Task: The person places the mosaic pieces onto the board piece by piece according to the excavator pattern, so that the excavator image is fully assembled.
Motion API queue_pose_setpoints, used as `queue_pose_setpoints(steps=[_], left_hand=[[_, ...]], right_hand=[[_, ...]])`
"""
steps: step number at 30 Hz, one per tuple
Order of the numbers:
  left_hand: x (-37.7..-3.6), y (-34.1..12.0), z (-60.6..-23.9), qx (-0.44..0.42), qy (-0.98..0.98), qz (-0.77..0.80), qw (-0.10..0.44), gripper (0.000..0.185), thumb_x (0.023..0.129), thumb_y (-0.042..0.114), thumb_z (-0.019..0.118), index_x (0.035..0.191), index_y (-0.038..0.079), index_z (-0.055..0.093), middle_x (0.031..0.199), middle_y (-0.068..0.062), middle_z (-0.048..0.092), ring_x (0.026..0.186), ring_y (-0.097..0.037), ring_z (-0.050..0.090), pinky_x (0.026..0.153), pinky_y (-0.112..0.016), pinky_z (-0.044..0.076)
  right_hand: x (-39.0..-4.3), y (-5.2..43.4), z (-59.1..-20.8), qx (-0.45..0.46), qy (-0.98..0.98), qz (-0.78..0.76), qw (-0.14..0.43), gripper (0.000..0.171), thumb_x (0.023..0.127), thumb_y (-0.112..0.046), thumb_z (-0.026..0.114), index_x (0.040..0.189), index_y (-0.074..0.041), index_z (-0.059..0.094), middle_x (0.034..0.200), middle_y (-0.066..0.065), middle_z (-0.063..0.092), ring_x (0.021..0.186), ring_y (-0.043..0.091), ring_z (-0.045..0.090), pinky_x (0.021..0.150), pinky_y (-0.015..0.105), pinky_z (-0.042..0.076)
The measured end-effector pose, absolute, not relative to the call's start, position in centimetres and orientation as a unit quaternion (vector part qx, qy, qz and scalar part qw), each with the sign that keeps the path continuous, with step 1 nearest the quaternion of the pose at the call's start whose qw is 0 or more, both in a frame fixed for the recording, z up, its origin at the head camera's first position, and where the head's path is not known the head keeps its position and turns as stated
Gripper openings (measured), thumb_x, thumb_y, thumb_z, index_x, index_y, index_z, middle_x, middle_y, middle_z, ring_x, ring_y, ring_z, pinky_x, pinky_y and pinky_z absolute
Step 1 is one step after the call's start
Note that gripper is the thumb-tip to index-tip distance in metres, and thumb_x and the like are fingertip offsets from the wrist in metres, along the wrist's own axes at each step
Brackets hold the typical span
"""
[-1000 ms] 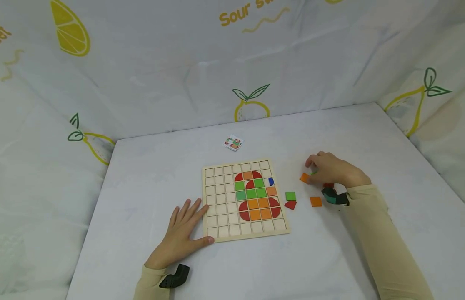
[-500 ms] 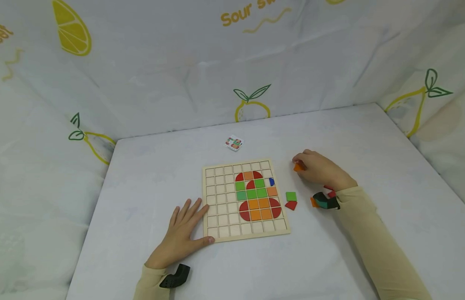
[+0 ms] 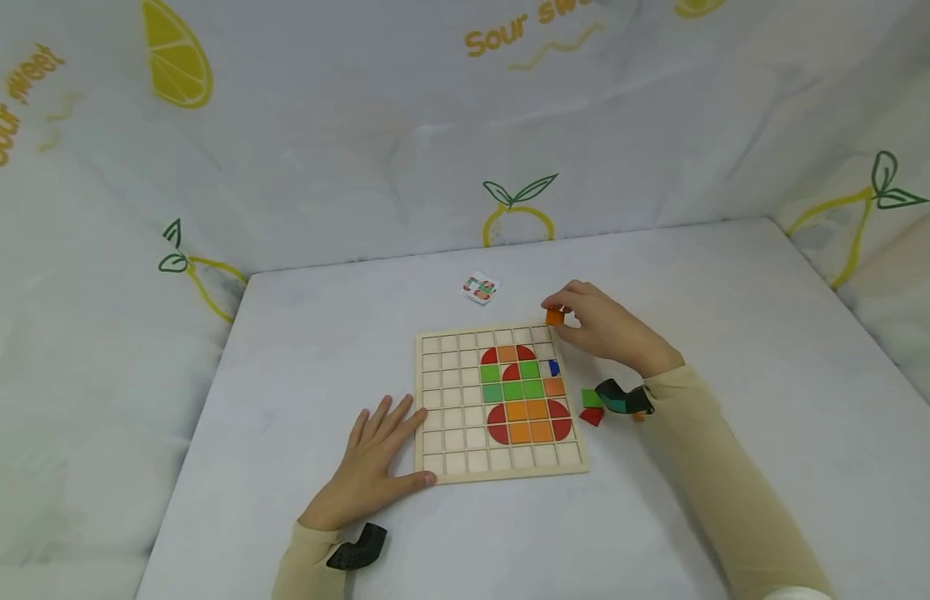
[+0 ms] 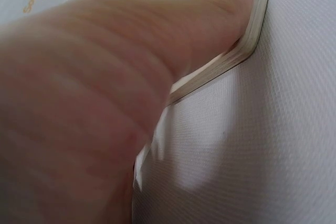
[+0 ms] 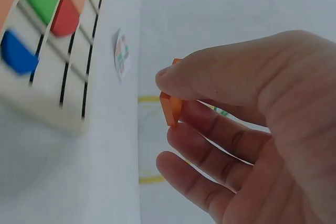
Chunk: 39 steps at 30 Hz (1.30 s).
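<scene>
A wooden grid board point(image 3: 448, 462) lies on the table, with red, green, orange and blue tiles set in its right half. My left hand point(image 3: 375, 467) rests at the board's lower left corner, fingers spread. In the left wrist view its thumb point(image 4: 210, 22) lies over the board's edge. Just off the board's upper right corner, my right hand point(image 3: 603, 329) pinches an orange square tile point(image 3: 555, 317). The right wrist view shows that orange tile point(image 5: 170, 109) between thumb and fingers. A blue half-round tile point(image 3: 554, 367) sits in a cell near the board's right edge.
A small printed pattern card point(image 3: 480, 288) lies behind the board. Right of the board are a loose green square tile point(image 3: 591, 398) and a red tile point(image 3: 592, 416). Another orange tile point(image 3: 639, 416) is mostly hidden by the right wrist camera point(image 3: 622, 397).
My right hand has picked up an orange tile from the right and carried it left to the board's upper right corner. The left hand stays in place; the head view has shifted slightly.
</scene>
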State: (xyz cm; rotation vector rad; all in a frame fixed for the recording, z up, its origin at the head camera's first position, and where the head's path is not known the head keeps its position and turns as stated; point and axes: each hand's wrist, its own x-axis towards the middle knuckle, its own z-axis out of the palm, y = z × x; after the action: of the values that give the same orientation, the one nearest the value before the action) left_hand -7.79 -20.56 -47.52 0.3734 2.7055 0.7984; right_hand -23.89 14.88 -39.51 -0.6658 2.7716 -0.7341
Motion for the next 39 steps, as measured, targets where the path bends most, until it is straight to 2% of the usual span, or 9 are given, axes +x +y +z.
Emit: queue_pose_setpoints(steps=[11, 18, 27, 39], left_hand=[[-8.0, -20.5, -47.7, 0.131, 0.941, 0.273, 0.154, 0.094, 0.085, 0.063, 0.07, 0.161, 0.025, 0.029, 0.172, 0.003, 0.011, 0.161, -0.027, -0.004, 0.127, -0.054, -0.01], [-8.0, -20.4, -47.7, 0.129, 0.942, 0.268, 0.157, 0.094, 0.085, 0.062, 0.07, 0.161, 0.026, 0.029, 0.172, 0.003, 0.011, 0.161, -0.027, -0.004, 0.128, -0.054, -0.01], [-8.1, -20.5, -47.3, 0.13, 0.942, 0.264, 0.161, 0.093, 0.086, 0.061, 0.07, 0.162, 0.026, 0.028, 0.172, 0.004, 0.01, 0.161, -0.027, -0.005, 0.127, -0.054, -0.01], [-8.1, -20.6, -47.5, 0.134, 0.941, 0.268, 0.157, 0.093, 0.086, 0.062, 0.07, 0.161, 0.025, 0.029, 0.172, 0.003, 0.01, 0.161, -0.028, -0.005, 0.127, -0.055, -0.01]], right_hand=[[-24.4, 10.5, -39.0, -0.282, 0.913, -0.272, 0.113, 0.038, 0.095, -0.011, 0.069, 0.131, 0.001, 0.064, 0.124, 0.013, 0.062, 0.116, 0.031, 0.057, 0.102, 0.046, 0.053], [-24.0, 8.2, -39.7, -0.296, 0.905, -0.269, 0.146, 0.042, 0.096, -0.014, 0.067, 0.136, -0.003, 0.062, 0.13, 0.012, 0.06, 0.116, 0.029, 0.056, 0.104, 0.044, 0.053], [-23.1, 6.2, -41.6, -0.382, 0.882, -0.251, 0.113, 0.025, 0.095, -0.011, 0.07, 0.119, -0.006, 0.072, 0.112, 0.008, 0.065, 0.1, 0.022, 0.057, 0.091, 0.035, 0.055], [-22.0, 4.6, -42.6, -0.384, 0.887, -0.21, 0.148, 0.024, 0.098, -0.015, 0.067, 0.121, -0.012, 0.072, 0.118, 0.003, 0.064, 0.108, 0.02, 0.058, 0.097, 0.036, 0.054]])
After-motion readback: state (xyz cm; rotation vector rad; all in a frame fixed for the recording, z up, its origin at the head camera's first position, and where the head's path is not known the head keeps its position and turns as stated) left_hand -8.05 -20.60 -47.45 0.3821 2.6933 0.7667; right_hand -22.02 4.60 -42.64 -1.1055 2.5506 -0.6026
